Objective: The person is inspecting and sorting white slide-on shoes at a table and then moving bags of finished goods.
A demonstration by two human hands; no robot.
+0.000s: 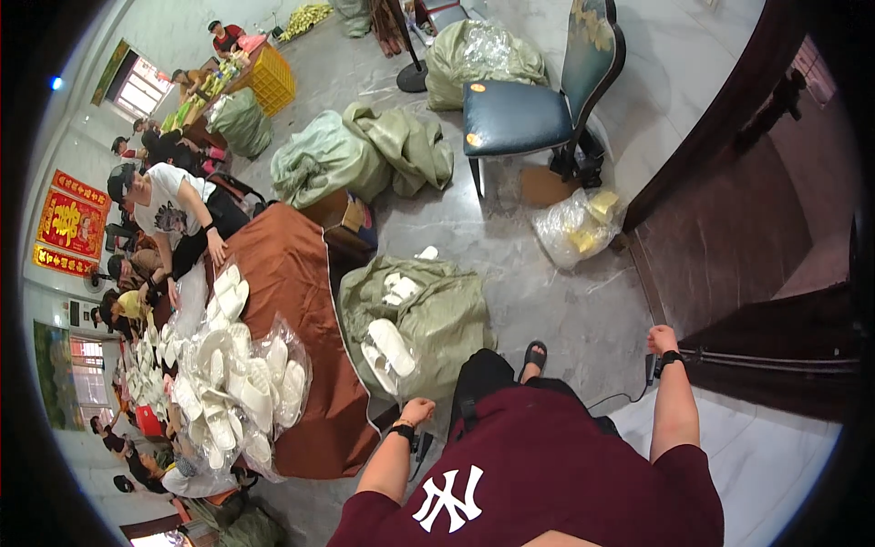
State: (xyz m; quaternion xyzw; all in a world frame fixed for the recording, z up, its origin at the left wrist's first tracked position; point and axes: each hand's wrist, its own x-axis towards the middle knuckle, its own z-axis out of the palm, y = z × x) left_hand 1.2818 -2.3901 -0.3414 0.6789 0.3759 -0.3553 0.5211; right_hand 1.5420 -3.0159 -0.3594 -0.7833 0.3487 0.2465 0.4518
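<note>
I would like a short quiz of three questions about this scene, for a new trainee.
1. True or false: the blue chair has a person sitting on it.
2. What lies piled in clear bags on the brown table?
3. Which is nearest the left hand: A) the open green sack, B) the yellow crate?

Key: 1. False. 2. White slippers. 3. A.
</note>
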